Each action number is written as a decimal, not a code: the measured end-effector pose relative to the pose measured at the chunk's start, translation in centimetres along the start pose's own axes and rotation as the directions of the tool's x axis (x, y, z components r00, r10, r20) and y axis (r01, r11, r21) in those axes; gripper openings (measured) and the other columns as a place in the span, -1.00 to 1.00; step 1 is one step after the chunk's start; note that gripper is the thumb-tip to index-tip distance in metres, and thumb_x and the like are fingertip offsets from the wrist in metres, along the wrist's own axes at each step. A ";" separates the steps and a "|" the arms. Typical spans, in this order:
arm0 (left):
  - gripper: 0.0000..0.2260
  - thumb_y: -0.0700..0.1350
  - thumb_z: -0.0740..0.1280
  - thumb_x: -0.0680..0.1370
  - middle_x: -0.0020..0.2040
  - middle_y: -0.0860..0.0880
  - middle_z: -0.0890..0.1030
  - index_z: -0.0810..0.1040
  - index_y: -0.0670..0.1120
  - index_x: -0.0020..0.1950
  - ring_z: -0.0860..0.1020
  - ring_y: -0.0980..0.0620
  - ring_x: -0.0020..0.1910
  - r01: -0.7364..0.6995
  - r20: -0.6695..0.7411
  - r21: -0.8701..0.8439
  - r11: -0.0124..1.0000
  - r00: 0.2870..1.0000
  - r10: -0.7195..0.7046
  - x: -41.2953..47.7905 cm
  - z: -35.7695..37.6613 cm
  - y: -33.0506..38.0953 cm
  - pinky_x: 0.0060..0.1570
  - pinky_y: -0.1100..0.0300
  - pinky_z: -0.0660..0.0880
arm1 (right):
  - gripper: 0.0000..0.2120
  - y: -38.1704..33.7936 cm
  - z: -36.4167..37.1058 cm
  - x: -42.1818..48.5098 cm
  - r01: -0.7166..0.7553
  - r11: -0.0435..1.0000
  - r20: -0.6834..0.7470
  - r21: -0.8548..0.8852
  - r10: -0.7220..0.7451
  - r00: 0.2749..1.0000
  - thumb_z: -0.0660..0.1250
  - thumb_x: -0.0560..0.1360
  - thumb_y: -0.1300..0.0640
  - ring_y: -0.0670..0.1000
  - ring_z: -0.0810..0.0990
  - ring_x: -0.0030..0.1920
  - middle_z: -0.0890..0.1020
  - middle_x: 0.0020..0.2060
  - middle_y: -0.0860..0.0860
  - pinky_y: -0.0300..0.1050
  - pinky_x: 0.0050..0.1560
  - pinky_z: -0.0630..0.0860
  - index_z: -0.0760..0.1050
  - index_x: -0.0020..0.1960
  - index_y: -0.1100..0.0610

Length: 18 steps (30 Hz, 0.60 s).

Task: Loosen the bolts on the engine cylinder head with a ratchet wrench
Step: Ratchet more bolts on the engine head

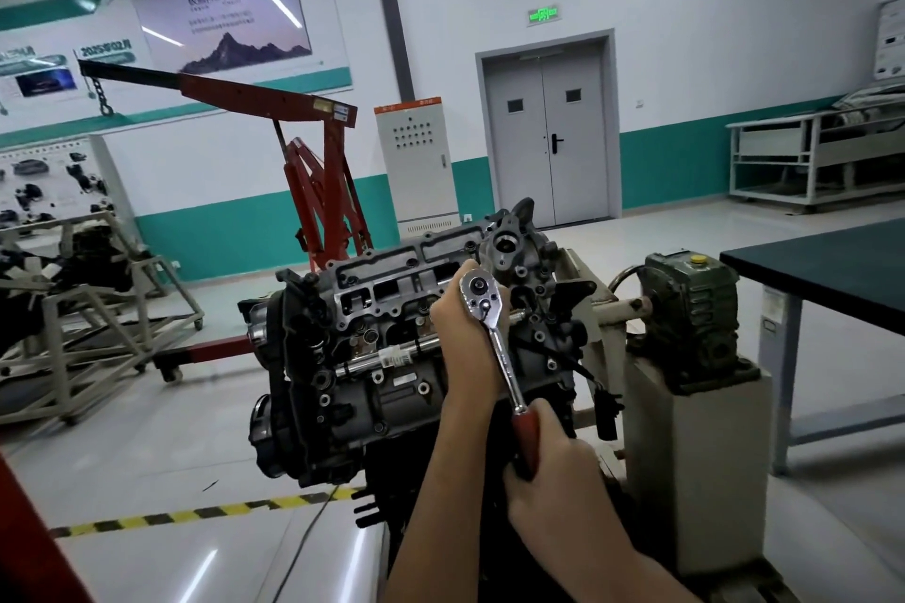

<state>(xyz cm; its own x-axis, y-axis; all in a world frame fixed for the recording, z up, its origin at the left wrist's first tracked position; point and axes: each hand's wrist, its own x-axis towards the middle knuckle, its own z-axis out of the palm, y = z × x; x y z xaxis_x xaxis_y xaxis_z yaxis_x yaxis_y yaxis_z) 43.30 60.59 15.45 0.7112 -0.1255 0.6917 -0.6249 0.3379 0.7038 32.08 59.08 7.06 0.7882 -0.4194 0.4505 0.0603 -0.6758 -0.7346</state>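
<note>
The engine (372, 382) sits on a stand in the middle of the view, its open cylinder head (392, 279) facing up and toward me. A chrome ratchet wrench (494, 338) with a red handle stands over the head's right end. My left hand (465, 333) wraps round the wrench's head and holds it down; the socket and the bolt under it are hidden. My right hand (553, 470) grips the red handle (526, 436) lower down.
A beige engine stand with a green gearbox (690, 309) is right of the engine. A dark-topped table (822, 269) stands at far right. A red engine hoist (318, 191) is behind, and a beige frame with parts (83, 304) at left. Yellow-black tape (196, 514) marks the floor.
</note>
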 end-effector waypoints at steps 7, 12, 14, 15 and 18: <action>-0.58 -0.46 0.22 0.39 -0.52 0.14 0.30 0.28 0.03 -0.46 0.27 0.14 -0.43 -0.045 0.172 0.244 0.969 0.985 0.002 1.1 -2.0 0.3 -0.40 0.20 0.23 | -0.66 2.2 -7.9 3.9 0.243 0.905 0.131 -0.348 -0.209 0.969 0.34 0.38 0.25 -0.07 0.53 -0.41 0.51 -0.38 -0.07 -0.30 -0.33 0.47 0.39 0.11 0.06; -0.52 -0.41 0.33 0.44 -0.53 0.17 0.40 0.33 0.10 -0.47 0.30 0.23 -0.50 -0.112 0.234 0.251 0.962 0.971 0.052 1.2 -2.4 1.0 -0.44 0.42 0.21 | -0.85 0.8 -14.2 9.9 0.439 0.655 0.176 -0.616 -0.428 0.886 0.24 0.39 0.09 -0.10 0.43 -0.47 0.46 -0.43 -0.11 -0.38 -0.40 0.25 0.44 -0.06 0.09; -0.54 -0.40 0.33 0.45 -0.52 0.17 0.38 0.31 0.09 -0.45 0.28 0.21 -0.48 -0.115 0.224 0.246 0.962 0.973 0.059 1.1 -2.5 0.8 -0.43 0.36 0.22 | -0.87 1.2 -13.6 9.7 0.420 0.677 0.167 -0.604 -0.408 0.897 0.26 0.41 0.15 -0.09 0.46 -0.45 0.44 -0.43 -0.12 -0.31 -0.39 0.38 0.43 -0.05 0.10; -0.55 -0.40 0.32 0.45 -0.51 0.16 0.37 0.30 0.08 -0.43 0.27 0.20 -0.47 -0.130 0.209 0.244 0.961 0.975 0.079 0.8 -2.4 0.7 -0.42 0.34 0.21 | -0.85 1.8 -12.7 8.9 0.387 0.720 0.148 -0.575 -0.374 0.915 0.30 0.41 0.21 -0.11 0.47 -0.44 0.42 -0.44 -0.14 -0.27 -0.37 0.45 0.43 -0.03 0.11; -0.64 -0.44 0.29 0.43 -0.45 0.17 0.39 0.33 0.00 -0.34 0.29 0.19 -0.44 -0.169 0.108 0.244 0.955 0.983 0.147 0.1 -1.6 0.1 -0.40 0.33 0.23 | -0.77 2.7 -8.8 5.0 0.257 0.893 0.087 -0.370 -0.242 0.966 0.36 0.38 0.27 -0.16 0.46 -0.45 0.40 -0.46 -0.15 -0.23 -0.39 0.52 0.40 -0.03 0.08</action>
<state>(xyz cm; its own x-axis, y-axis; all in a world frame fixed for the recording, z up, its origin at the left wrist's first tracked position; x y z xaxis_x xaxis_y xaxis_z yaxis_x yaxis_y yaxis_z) 43.81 62.09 15.29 0.5730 -0.1744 0.8008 -0.7956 0.1163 0.5946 30.77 49.88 11.78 0.8007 -0.1889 0.5685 0.0293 -0.9355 -0.3522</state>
